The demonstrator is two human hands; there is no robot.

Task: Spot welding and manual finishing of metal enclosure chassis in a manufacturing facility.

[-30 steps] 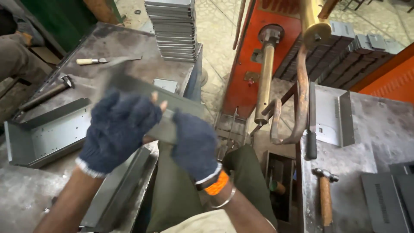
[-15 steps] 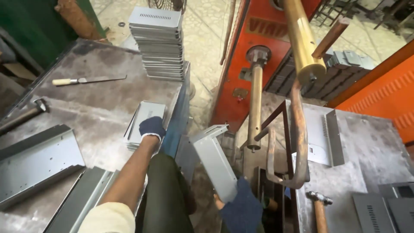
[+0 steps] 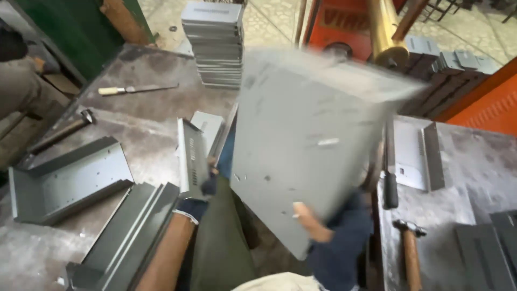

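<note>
The right hand has its fingers closed on the lower edge of a large grey panel, blurred and tilted above them. The left hand, gloved, grips a smaller tray standing on edge over the bench, a stack well beyond its fingers.

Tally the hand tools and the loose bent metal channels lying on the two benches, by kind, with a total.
Hammers: 2, one on the left bench, one with a wooden handle on the right bench.
Wooden-handled file: 1.
Bent grey channels lying on the left bench: 2, the wide tray and the long channel.
Total: 5.
</note>
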